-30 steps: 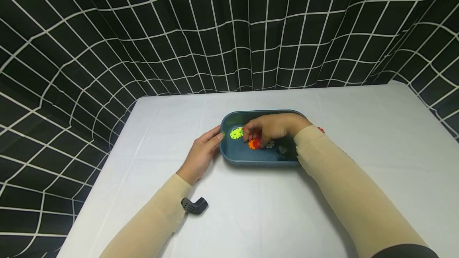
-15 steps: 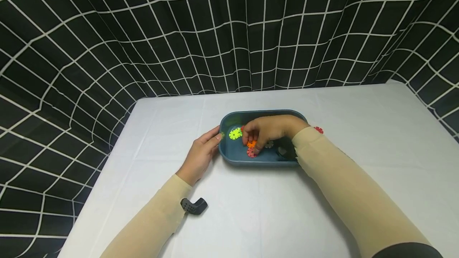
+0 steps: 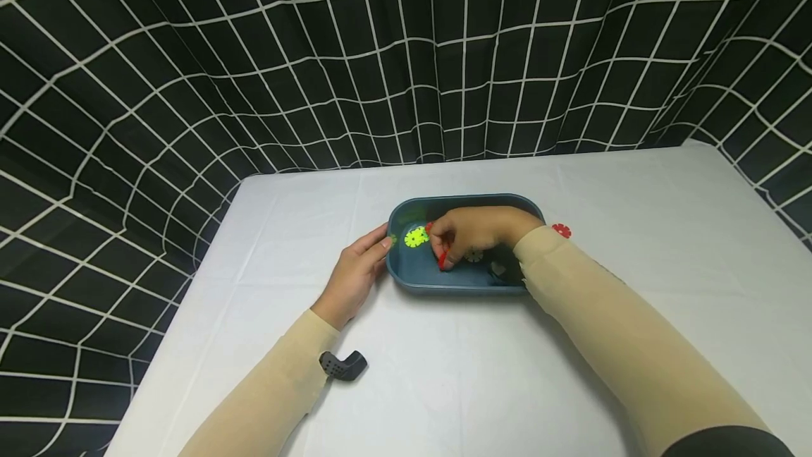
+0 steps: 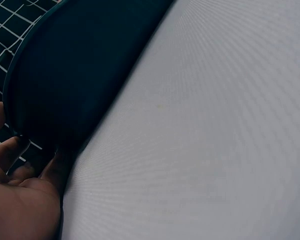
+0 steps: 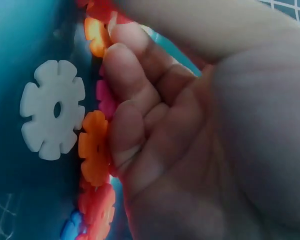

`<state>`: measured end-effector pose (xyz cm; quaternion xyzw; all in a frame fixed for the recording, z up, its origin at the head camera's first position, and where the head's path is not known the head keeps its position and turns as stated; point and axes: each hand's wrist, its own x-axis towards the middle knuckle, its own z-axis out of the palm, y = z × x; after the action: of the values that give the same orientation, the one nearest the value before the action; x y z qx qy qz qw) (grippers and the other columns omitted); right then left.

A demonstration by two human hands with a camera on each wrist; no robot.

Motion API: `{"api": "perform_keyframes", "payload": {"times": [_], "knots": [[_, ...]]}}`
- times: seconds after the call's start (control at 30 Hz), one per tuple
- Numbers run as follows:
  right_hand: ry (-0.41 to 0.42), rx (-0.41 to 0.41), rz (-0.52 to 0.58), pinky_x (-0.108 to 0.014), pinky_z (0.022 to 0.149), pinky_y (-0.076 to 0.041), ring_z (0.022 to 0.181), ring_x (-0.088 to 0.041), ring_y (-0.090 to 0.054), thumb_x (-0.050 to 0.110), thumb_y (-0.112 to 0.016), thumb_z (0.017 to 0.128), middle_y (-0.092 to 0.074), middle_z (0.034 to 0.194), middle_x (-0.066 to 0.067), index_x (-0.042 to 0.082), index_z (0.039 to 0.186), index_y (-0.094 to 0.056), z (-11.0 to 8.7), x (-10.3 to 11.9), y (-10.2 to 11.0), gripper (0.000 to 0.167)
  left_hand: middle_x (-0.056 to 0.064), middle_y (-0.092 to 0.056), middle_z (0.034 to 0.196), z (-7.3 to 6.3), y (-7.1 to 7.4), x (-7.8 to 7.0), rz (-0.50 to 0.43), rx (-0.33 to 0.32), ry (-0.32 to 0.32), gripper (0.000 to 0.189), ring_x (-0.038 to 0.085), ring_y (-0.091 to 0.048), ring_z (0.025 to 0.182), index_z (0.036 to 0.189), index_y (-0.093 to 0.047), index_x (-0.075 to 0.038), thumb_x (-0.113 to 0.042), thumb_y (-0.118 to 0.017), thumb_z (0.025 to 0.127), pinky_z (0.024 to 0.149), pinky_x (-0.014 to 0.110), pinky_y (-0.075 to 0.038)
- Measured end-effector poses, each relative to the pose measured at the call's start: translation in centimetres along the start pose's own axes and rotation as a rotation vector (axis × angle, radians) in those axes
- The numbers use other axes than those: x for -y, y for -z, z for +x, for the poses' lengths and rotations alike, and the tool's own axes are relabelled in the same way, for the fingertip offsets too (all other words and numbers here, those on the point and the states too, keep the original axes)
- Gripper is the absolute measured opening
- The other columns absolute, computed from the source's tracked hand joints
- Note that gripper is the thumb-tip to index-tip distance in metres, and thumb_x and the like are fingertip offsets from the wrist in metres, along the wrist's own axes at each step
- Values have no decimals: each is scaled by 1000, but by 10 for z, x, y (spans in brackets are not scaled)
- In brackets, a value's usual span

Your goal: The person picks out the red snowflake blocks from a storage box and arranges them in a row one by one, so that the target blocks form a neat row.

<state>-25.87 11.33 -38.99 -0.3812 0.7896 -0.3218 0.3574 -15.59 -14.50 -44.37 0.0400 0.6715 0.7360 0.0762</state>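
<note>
A dark teal plastic tray (image 3: 464, 289) sits on the white table. My left hand (image 3: 359, 273) grips its left end, thumb over the rim and fingers against the outer wall. Inside the tray, my right hand (image 3: 476, 231) pinches a red notched, flower-shaped disc (image 3: 443, 260) between thumb and fingertips. Yellow-green discs (image 3: 416, 236) lie left of that hand. In the right wrist view a white disc (image 5: 52, 110), an orange disc (image 5: 95, 148) and a blue piece (image 5: 72, 226) lie beside the curled fingers. The palm hides part of the tray.
Another red disc (image 3: 562, 230) lies on the table, just right of the tray. A black curved device (image 3: 343, 365) is on the left sleeve. Dark curtains (image 3: 406, 55) with a white grid stand behind and beside the white table (image 3: 406, 379).
The right fingertips have shifted slightly toward the near wall of the tray. The red disc, flat-facing half a second ago, now shows edge-on in the pinch. The left hand stays put.
</note>
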Motion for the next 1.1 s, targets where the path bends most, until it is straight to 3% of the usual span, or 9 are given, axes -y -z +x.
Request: {"api": "perform_keyframes", "payload": {"times": [0.27, 0.47, 0.83, 1.1], "knots": [[-21, -116, 195, -33, 66, -52, 82, -28, -62, 5, -79, 98, -72, 97, -10, 5, 101, -69, -6, -2, 5, 10, 4, -53, 161, 1, -1, 1, -11, -1, 3, 50, 17, -50, 147, 160, -54, -5, -26, -62, 115, 119, 32, -44], [-4, -178, 295, -43, 86, -63, 93, -33, -69, 2, -75, 101, -73, 103, -14, 4, 113, -71, -6, -2, 7, 13, 5, -51, 163, 0, -1, 0, 4, 7, 0, 52, 18, -48, 149, 160, -53, -5, -28, -61, 115, 120, 33, -42], [41, -291, 371, -47, 84, -64, 94, -36, -70, 3, -73, 103, -73, 104, -17, 3, 116, -73, -12, 2, 8, 13, 6, -50, 164, -1, 0, -1, -5, 10, 9, 51, 19, -47, 150, 161, -52, -3, -26, -60, 115, 120, 32, -43], [18, -520, 366, -53, 95, -62, 101, -41, -71, 10, -78, 103, -72, 108, -18, 7, 119, -72, -27, 11, 17, 18, 7, -49, 164, -2, 0, -1, -1, 9, 8, 52, 18, -46, 150, 161, -51, -2, -26, -60, 115, 120, 32, -42]]}}
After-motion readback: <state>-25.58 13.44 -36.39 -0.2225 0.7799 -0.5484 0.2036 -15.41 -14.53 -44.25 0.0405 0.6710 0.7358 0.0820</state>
